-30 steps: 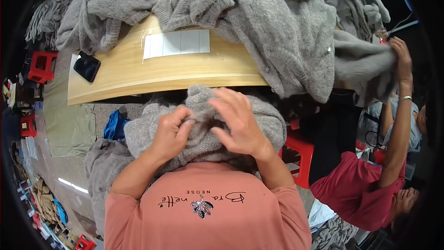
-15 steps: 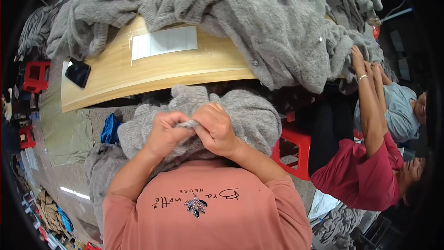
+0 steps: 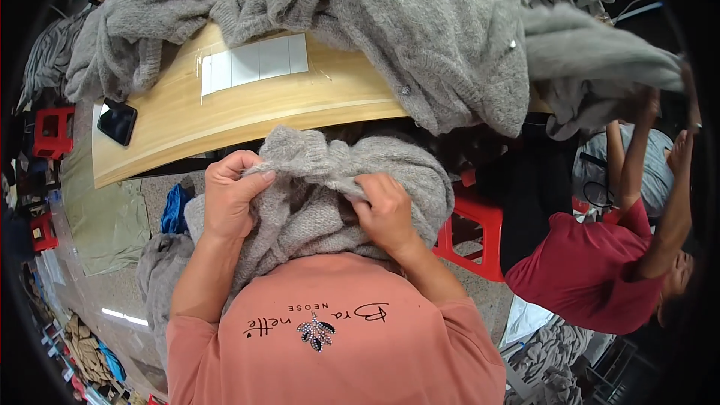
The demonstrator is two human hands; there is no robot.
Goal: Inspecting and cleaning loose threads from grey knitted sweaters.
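Observation:
A grey knitted garment [image 3: 307, 214] lies bunched across my lap, below the table's front edge. My left hand [image 3: 234, 189] pinches one part of its edge between thumb and fingers. My right hand [image 3: 384, 208] grips the same garment further right, its fingers closed on the knit. Between the two hands a strip of the fabric is stretched out. The garment's far folds are partly hidden under the table edge.
The wooden table [image 3: 345, 101] holds heaped grey knitwear [image 3: 442, 37], a white paper sheet [image 3: 259, 64] and a black phone [image 3: 117, 121]. At right, a co-worker in a dark red shirt [image 3: 585, 274] lifts a grey garment [image 3: 600, 45]. A red stool [image 3: 480, 229] stands beside me.
My hands have moved apart from close together, the left leftward and upward, the right to the right, spreading the knit. The co-worker has raised a garment, now blurred.

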